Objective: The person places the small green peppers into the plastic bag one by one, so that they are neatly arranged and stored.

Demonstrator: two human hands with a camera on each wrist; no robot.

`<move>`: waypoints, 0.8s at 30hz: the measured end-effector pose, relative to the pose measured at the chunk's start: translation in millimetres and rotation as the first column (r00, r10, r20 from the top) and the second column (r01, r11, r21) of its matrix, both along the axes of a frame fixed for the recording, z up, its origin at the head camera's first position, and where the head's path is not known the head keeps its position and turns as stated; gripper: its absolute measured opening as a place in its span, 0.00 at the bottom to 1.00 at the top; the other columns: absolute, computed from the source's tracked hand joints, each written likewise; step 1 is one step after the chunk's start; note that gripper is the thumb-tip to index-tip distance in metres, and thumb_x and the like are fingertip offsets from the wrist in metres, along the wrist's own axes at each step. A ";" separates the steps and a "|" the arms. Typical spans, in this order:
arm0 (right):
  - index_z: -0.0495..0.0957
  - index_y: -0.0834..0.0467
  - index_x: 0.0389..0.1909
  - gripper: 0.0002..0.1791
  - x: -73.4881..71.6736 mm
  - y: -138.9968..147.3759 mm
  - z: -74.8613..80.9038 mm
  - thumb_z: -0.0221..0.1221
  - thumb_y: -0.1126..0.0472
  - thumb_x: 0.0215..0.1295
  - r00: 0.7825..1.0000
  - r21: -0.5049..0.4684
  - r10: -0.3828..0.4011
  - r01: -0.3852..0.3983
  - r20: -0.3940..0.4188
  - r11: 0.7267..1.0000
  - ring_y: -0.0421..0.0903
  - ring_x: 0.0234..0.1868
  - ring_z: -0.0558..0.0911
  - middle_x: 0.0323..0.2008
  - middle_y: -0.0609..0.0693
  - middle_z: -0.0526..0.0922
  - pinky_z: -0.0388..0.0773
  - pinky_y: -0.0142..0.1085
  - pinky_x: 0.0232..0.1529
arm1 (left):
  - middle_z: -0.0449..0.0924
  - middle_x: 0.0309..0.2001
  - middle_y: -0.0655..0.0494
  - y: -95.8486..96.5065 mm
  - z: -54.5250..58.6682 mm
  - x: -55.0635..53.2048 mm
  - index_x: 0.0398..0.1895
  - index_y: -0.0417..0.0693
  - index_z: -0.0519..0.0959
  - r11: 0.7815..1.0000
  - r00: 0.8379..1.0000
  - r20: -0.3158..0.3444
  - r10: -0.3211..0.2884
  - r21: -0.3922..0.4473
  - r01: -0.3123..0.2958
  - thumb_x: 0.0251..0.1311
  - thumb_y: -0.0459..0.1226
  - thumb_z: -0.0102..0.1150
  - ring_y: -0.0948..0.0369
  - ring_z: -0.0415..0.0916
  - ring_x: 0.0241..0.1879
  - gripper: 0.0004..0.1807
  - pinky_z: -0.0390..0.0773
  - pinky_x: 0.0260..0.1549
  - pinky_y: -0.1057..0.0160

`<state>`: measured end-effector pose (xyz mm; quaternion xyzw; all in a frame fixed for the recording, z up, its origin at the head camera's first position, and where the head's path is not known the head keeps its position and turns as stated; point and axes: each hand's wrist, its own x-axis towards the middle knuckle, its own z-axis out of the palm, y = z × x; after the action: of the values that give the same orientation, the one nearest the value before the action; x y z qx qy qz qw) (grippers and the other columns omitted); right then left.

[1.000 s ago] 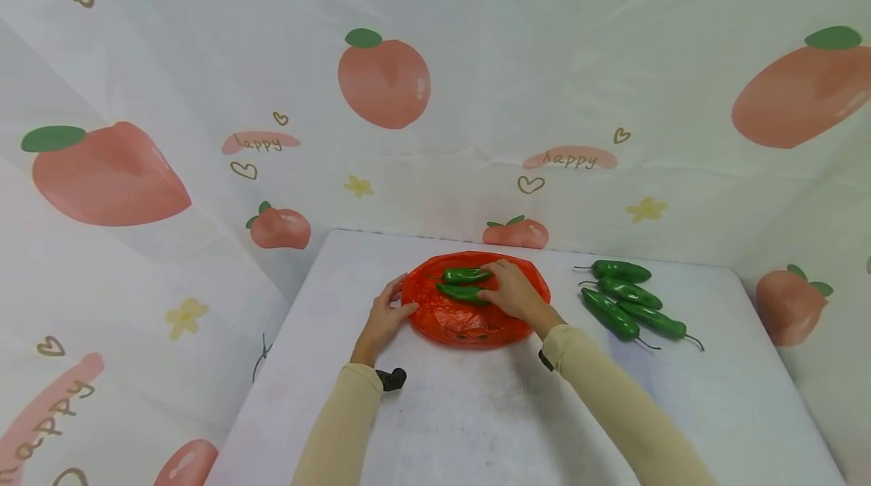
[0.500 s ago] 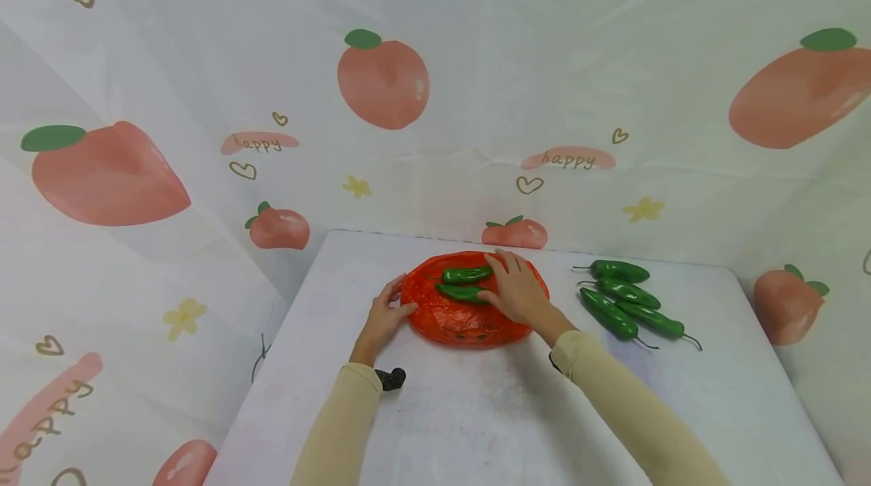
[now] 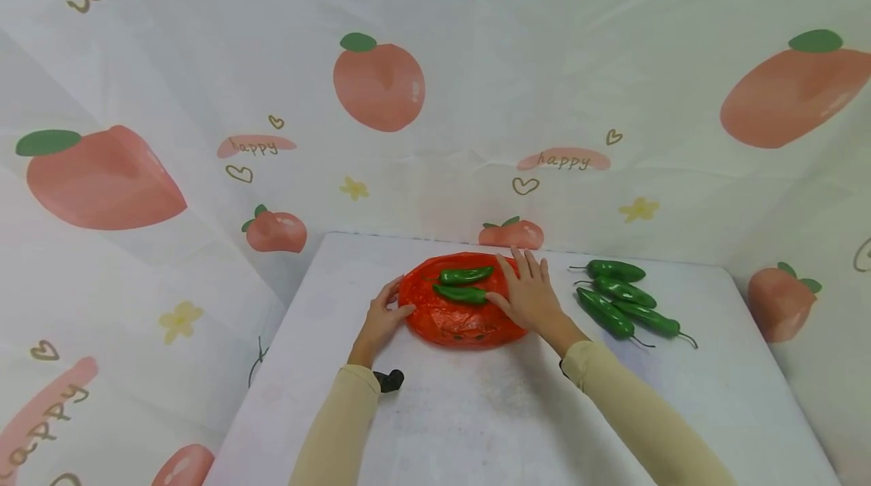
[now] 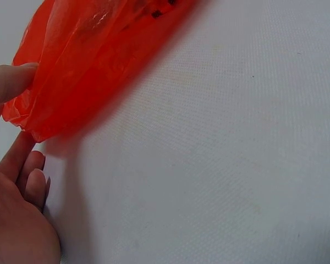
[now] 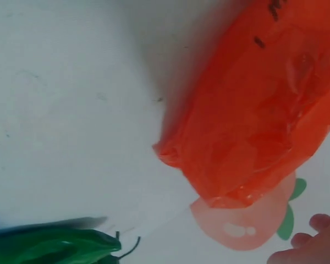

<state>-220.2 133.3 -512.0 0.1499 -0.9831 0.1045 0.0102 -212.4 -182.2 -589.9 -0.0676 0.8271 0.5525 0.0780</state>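
Apparently we're placing green chilies (image 3: 460,295), left hand (image 3: 381,322) pinching plastic bag (image 3: 452,317), right hand (image 3: 534,297) spread-fingered, next needing one toward worktop's (image 3: 449,425) right edge.

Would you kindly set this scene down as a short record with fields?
Container: red plastic bag
Within its outline: two green chili peppers
To its right: four green chili peppers
Left hand: holds the bag's left edge
Right hand: fingers spread at the bag's right side
Surface: white table
Backdrop: white sheet, fruit prints

Long plain beige sleeves (image 3: 335,425), a small black knob-ended device (image 3: 390,381) by the left cuff (image 3: 362,376)
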 end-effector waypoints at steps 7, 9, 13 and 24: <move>0.55 0.56 0.80 0.48 4.5 8.6 -6.2 0.55 0.33 0.68 1.000 0.013 -0.027 0.027 0.006 1.000 0.68 0.81 0.49 0.81 0.64 0.49 0.43 0.69 0.77 | 0.68 0.72 0.52 -0.7 -1.2 -0.6 0.76 0.70 0.64 1.000 1.000 -0.003 0.002 0.002 -0.002 0.66 0.43 0.64 0.49 0.62 0.71 0.36 0.69 0.68 0.39; 0.55 0.56 0.80 0.49 5.1 10.7 -7.3 0.55 0.32 0.68 0.999 0.014 -0.032 0.032 0.002 0.999 0.68 0.81 0.49 0.81 0.64 0.49 0.43 0.69 0.77 | 0.69 0.71 0.52 -0.9 -1.3 -0.8 0.76 0.70 0.64 1.000 1.000 -0.008 0.004 0.004 -0.004 0.65 0.43 0.64 0.49 0.62 0.71 0.36 0.69 0.67 0.40; 0.55 0.57 0.80 0.49 6.9 15.7 -9.8 0.55 0.31 0.68 0.999 0.000 -0.046 0.046 -0.001 0.999 0.69 0.80 0.49 0.80 0.65 0.50 0.42 0.69 0.77 | 0.70 0.71 0.52 -0.6 -0.8 -0.9 0.76 0.69 0.65 1.000 1.000 -0.012 0.005 0.000 -0.005 0.65 0.43 0.65 0.49 0.63 0.70 0.36 0.70 0.67 0.40; 0.53 0.54 0.81 0.49 10.6 30.3 -16.4 0.53 0.31 0.68 0.998 -0.008 -0.064 0.064 -0.025 0.998 0.71 0.80 0.48 0.80 0.66 0.49 0.43 0.70 0.77 | 0.70 0.71 0.50 -0.1 -1.6 -0.1 0.76 0.68 0.65 1.000 1.000 -0.013 0.008 -0.010 -0.008 0.65 0.43 0.64 0.48 0.64 0.70 0.36 0.70 0.67 0.39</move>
<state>-209.5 163.6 -528.5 0.1196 -0.9868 0.1059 0.0263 -212.6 -182.3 -591.5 -0.0677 0.8301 0.5490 0.0699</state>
